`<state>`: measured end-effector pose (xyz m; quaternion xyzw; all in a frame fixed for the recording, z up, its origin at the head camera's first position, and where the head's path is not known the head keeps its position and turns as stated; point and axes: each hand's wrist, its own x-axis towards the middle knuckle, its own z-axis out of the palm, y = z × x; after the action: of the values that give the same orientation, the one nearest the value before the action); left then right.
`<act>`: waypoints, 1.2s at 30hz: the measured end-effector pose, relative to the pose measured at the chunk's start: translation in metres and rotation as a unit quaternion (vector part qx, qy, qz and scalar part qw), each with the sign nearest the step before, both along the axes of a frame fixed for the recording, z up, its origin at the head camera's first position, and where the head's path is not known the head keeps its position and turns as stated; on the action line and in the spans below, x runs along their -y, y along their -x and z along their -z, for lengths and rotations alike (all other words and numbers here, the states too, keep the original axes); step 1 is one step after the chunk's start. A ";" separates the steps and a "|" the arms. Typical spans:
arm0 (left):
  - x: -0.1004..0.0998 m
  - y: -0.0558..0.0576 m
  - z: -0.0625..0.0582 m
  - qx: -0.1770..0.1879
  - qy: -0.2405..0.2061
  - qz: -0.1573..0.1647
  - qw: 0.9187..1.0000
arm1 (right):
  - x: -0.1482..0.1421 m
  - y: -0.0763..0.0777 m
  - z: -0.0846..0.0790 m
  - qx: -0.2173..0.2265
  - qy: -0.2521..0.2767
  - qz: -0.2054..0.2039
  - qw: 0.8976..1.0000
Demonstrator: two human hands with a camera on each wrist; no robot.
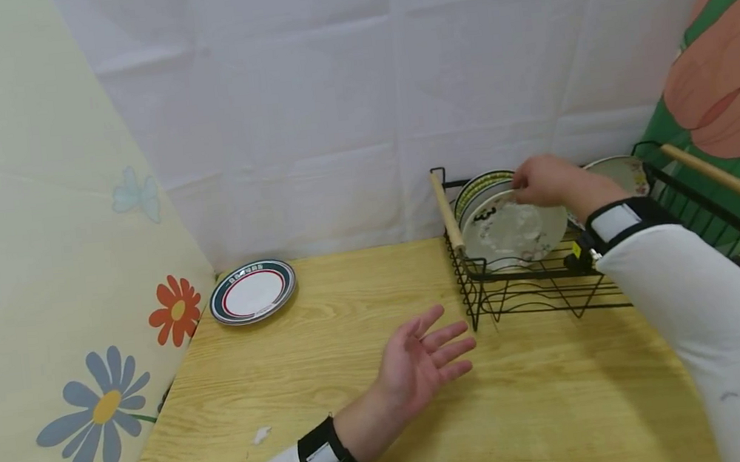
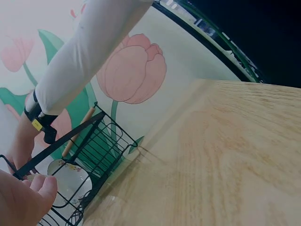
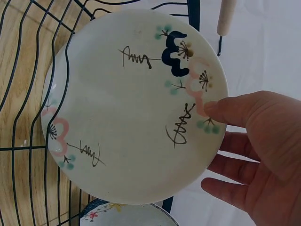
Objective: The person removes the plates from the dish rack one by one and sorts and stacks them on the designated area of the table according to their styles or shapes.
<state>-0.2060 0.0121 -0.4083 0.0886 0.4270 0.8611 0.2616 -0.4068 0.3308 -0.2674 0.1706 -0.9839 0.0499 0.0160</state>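
Flowered plate (image 1: pixel 511 232) gripped by its rim in the dish rack (image 1: pixel 548 272)

Beneath both sets of fingers spreads the worktop (image 1: pixel 330 369). The dish rack stands on it, below the right fingers and just beyond the tips of the left ones. Directly under the right fingers, the flowered plate stands on edge, its lower part behind the rack's wires. A green-patterned plate (image 1: pixel 471 191) stands behind it, to the left of the right fingers; a pale plate (image 1: pixel 622 173) shows to the right of them. Well apart, to the left of the left fingers and farther back, a dark-rimmed plate (image 1: pixel 254 293) lies flat on the worktop.

The right hand (image 1: pixel 551 180) grips the rim, its thumb (image 3: pixel 230 110) on the painted face and other fingers at the back edge; exactly where those press is partly hidden. The left hand (image 1: pixel 417 368) is palm up, fingers spread, holding nothing.

To handle this well, the pinch should be firm, since one edge alone takes the weight and the glaze is probably slippery. Any move is best made along the plate's own plane, slowly, so that its lower edge neither snags the wires nor knocks its neighbours. The left fingers are near enough to steady the bottom.
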 end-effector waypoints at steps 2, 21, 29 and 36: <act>-0.002 -0.002 0.003 -0.003 0.003 0.006 1.000 | 0.000 0.001 0.002 0.000 0.000 -0.001 1.000; -0.006 -0.014 0.000 -0.008 -0.010 0.046 0.999 | 0.001 0.003 -0.002 -0.012 -0.042 -0.015 0.999; -0.006 -0.016 -0.009 -0.012 -0.029 0.027 0.999 | -0.013 0.008 0.002 -0.019 -0.034 -0.015 0.999; -0.002 -0.014 -0.013 -0.013 -0.034 0.017 0.999 | -0.018 0.004 -0.013 -0.033 -0.038 -0.017 0.999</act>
<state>-0.1923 0.0146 -0.3950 0.1158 0.3991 0.8692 0.2679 -0.4113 0.3489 -0.2545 0.1897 -0.9809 0.0071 0.0415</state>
